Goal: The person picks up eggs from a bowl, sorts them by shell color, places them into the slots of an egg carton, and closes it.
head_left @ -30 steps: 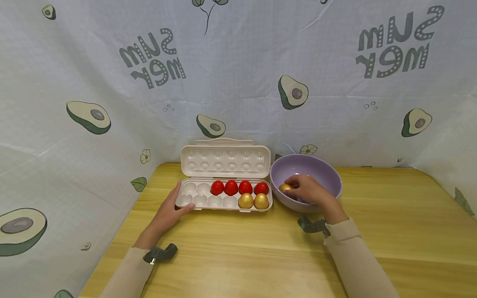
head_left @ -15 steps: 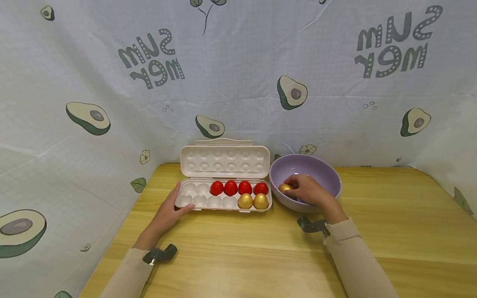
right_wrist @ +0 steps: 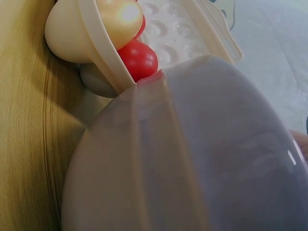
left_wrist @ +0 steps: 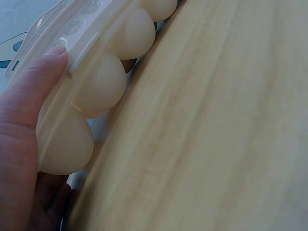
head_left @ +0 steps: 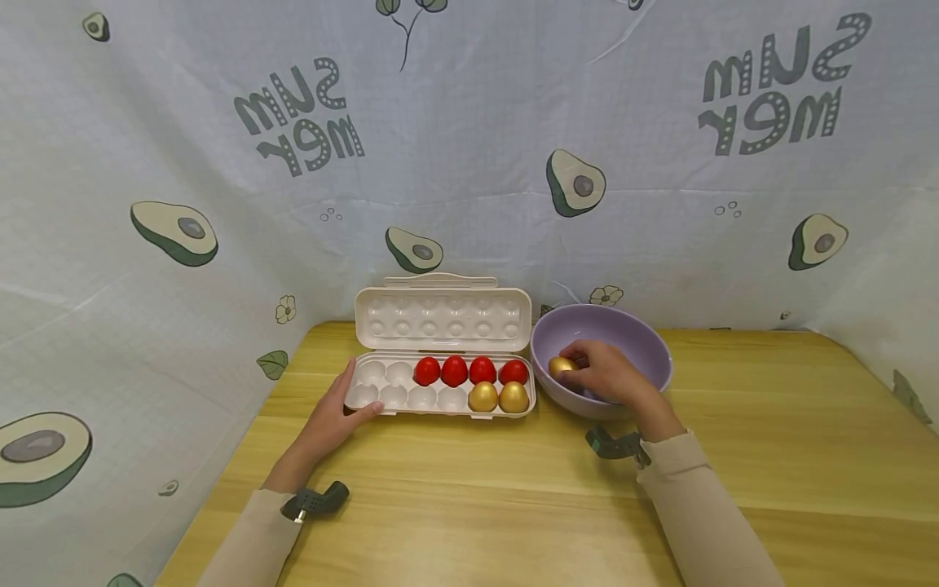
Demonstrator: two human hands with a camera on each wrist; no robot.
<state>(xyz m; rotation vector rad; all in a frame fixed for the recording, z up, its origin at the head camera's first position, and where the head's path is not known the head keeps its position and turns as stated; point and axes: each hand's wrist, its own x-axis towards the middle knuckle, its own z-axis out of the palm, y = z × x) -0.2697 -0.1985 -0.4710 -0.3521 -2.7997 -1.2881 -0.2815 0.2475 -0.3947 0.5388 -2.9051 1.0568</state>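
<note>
A cream plastic egg carton (head_left: 403, 410) lies with its lid raised at the back. My left hand (head_left: 328, 420) grips its left end, the thumb over the front rim and fingers round the side. In the left wrist view the thumb (left_wrist: 36, 82) rests on the rim above the rounded cups. Several red eggs (head_left: 455, 371) sit in the back row; two gold eggs (head_left: 483, 397) fill the right end of the front row. Inside the purple bowl (head_left: 645, 359), my right hand (head_left: 605, 373) pinches another gold egg (head_left: 561, 366). The bowl's wall hides most of that hand in the right wrist view.
The bowl stands against the carton's right end. Behind both hangs a pale curtain (head_left: 469, 163) printed with avocados, which also runs down the left side. Bare wooden tabletop (head_left: 469, 497) stretches in front and to the right.
The gold egg in my right hand has risen slightly and shows more of its surface between the fingers. My left hand and the carton have stayed in place.
</note>
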